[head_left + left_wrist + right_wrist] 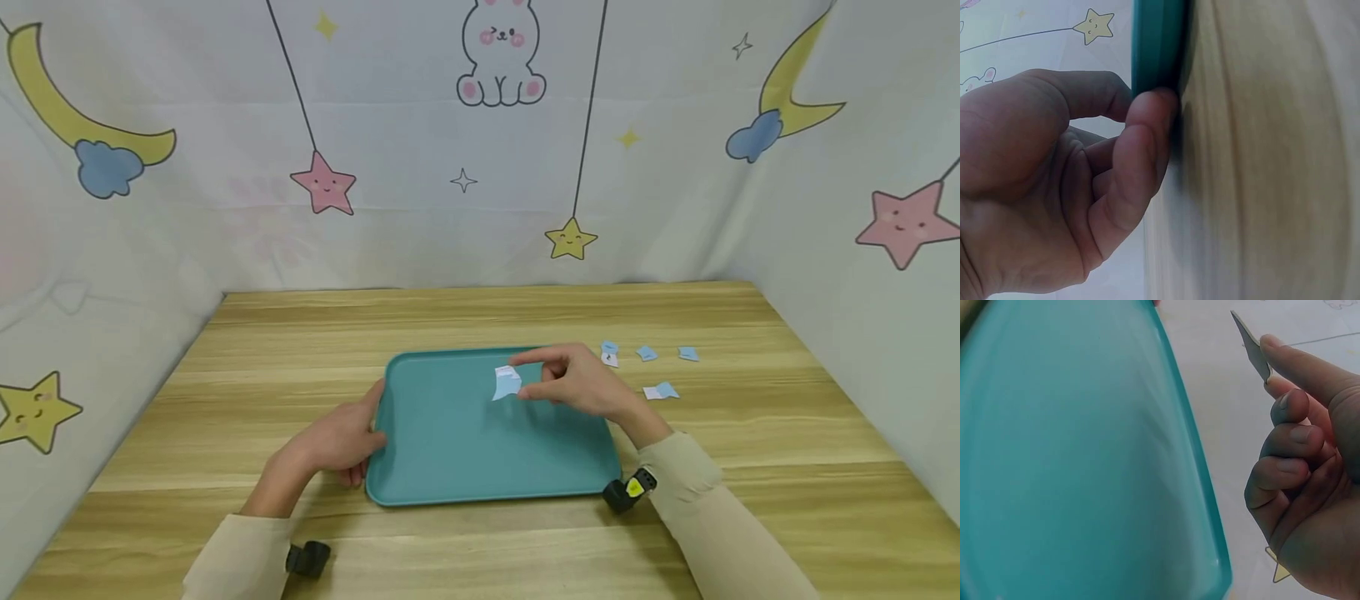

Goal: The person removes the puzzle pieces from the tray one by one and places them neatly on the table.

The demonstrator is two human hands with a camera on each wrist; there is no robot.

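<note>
A teal tray [491, 442] lies on the wooden table in the head view, its inside bare. My left hand [341, 437] grips the tray's left edge, thumb at the rim; in the left wrist view, curled fingers [1132, 169] meet the tray's edge [1157, 50]. Above the tray, my right hand [581, 382] pinches a small light-blue and white paper piece [507, 383] by its edges between thumb and index finger. The right wrist view shows this piece [1252, 350] nearly edge-on, thin and slightly bent, apart from the tray [1085, 450].
Several similar pieces lie on the table right of the tray: a blue-and-white one [610, 354], two blue ones [647, 353], and another blue-and-white one [662, 391] nearer. A printed cloth [405, 225] hangs behind the table and along both sides.
</note>
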